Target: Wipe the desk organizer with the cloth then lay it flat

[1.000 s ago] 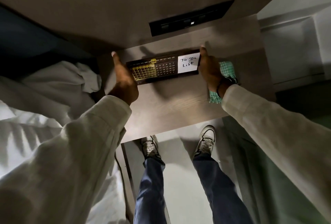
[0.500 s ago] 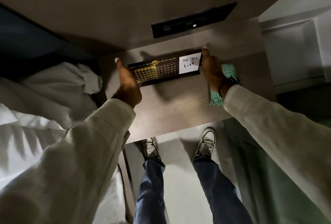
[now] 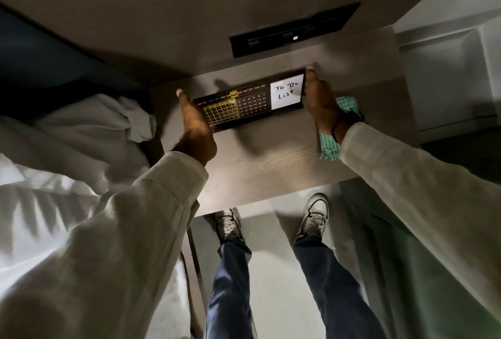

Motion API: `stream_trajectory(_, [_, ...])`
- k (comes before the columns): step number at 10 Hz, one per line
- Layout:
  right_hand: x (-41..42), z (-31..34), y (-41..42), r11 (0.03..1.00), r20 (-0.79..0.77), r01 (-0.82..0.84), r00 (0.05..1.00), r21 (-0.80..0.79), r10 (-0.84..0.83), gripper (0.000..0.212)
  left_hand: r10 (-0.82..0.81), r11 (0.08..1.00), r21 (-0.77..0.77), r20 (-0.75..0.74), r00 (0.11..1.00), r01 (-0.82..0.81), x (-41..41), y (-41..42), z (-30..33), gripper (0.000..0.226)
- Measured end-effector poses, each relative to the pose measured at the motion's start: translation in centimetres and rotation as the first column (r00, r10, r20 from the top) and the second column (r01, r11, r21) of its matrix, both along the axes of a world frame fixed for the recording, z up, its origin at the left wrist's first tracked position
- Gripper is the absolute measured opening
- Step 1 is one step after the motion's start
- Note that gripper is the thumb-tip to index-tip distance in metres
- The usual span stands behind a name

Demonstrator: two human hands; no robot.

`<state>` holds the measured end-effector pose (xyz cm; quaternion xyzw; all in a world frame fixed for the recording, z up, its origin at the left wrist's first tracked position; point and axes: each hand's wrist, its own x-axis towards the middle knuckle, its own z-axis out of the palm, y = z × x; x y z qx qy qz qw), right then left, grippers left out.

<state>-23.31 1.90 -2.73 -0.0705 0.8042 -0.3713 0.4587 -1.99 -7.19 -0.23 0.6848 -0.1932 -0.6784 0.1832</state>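
The desk organizer (image 3: 252, 104) is a dark board with a calendar, a yellow date frame and a white "To Do List" note. It is near the back of the small wooden desk (image 3: 257, 165), its face turned up toward me. My left hand (image 3: 196, 127) grips its left end and my right hand (image 3: 321, 104) grips its right end. The green checked cloth (image 3: 329, 146) lies on the desk under my right wrist, partly hidden by hand and sleeve.
A black socket panel (image 3: 292, 29) is set in the wall behind the desk. White bedding (image 3: 81, 132) lies at the left, touching the desk's side. A white cabinet (image 3: 444, 78) stands at the right. My shoes (image 3: 311, 216) are on the floor below the desk's front edge.
My left hand has slid in over the organizer's left end, covering part of the yellow calendar frame. The organizer stays in about the same place between both hands.
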Motion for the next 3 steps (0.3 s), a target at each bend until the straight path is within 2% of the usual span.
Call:
stream_trajectory(2, [-0.8,-1.4,-0.3,1.0,0.071,0.03,0.997,-0.01,-0.029,0.06,-0.02,1.0,0.004,-0.04,0.999,0.02,0.1,0.0,0.8,0.086])
stream_trajectory(3, [-1.1,-1.2,-0.3,0.998,0.032,0.035,0.999,-0.044,-0.034,0.04,-0.043,0.999,0.001,0.042,0.998,0.043,0.4,0.0,1.5,0.084])
